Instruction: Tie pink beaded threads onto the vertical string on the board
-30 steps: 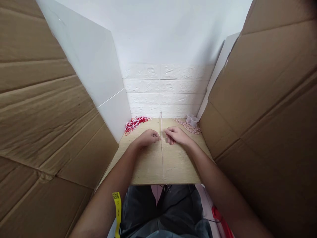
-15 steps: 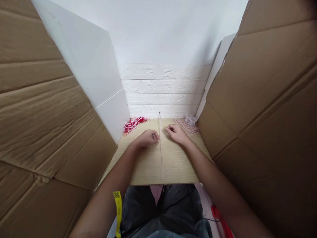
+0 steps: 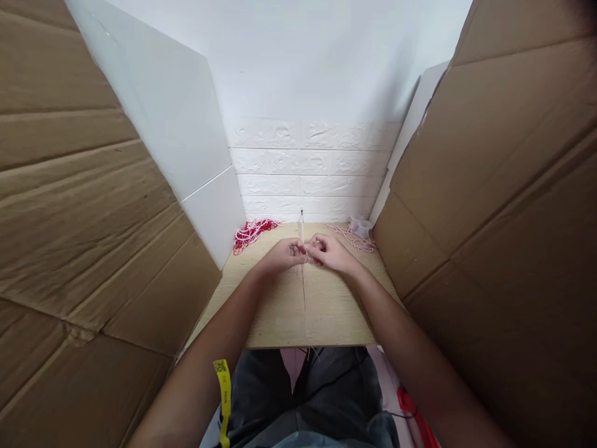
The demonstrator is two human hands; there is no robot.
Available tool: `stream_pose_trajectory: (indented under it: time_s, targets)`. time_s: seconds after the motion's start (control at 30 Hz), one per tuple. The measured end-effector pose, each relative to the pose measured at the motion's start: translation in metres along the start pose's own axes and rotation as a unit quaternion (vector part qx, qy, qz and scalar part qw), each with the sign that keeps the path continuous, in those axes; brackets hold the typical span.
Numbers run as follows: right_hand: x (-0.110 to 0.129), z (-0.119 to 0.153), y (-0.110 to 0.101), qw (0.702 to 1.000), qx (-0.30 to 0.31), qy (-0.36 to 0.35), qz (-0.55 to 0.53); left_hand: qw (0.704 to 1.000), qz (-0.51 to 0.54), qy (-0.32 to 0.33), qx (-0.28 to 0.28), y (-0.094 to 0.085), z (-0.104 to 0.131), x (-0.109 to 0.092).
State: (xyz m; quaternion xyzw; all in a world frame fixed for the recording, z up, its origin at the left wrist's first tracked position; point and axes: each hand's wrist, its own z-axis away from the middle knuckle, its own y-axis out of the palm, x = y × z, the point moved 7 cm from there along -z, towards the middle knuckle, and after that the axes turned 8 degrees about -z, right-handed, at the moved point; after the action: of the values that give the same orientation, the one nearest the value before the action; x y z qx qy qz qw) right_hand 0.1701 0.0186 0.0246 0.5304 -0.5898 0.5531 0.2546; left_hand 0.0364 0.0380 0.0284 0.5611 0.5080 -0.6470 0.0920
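Note:
A thin pale pink cord [image 3: 305, 305] runs from a small hook [image 3: 301, 212] at the base of the wall, down the middle of the wooden board [image 3: 275, 323] and over its near edge. My left hand [image 3: 286, 254] is closed at the cord, thumb and fingers pinching a strand of it. From the other side my right hand [image 3: 326, 250] meets it, its fingertips also pinched on the strand. The fingertips of both hands touch or nearly touch over the cord. The exact loop between them is too small to make out.
Red and white cords [image 3: 254, 235] lie heaped at the back left, a pink cord bundle [image 3: 354, 238] at the back right beside small clear plastic rings [image 3: 361, 228]. Cardboard walls [image 3: 93, 249] rise on both sides. A yellow tag strip [image 3: 224, 398] hangs near my left forearm.
My right hand has moved left to meet my left hand at the cord. My left hand has shifted slightly right and up.

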Motion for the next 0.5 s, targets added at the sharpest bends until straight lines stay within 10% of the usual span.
stream_pose_trajectory:
  time_s: [0.5]
  targets:
    - [0.0085, -0.0017, 0.002, 0.987, 0.031, -0.004, -0.155, 0.996, 0.07, -0.039, -0.048, -0.0022, -0.0027, -0.0009]
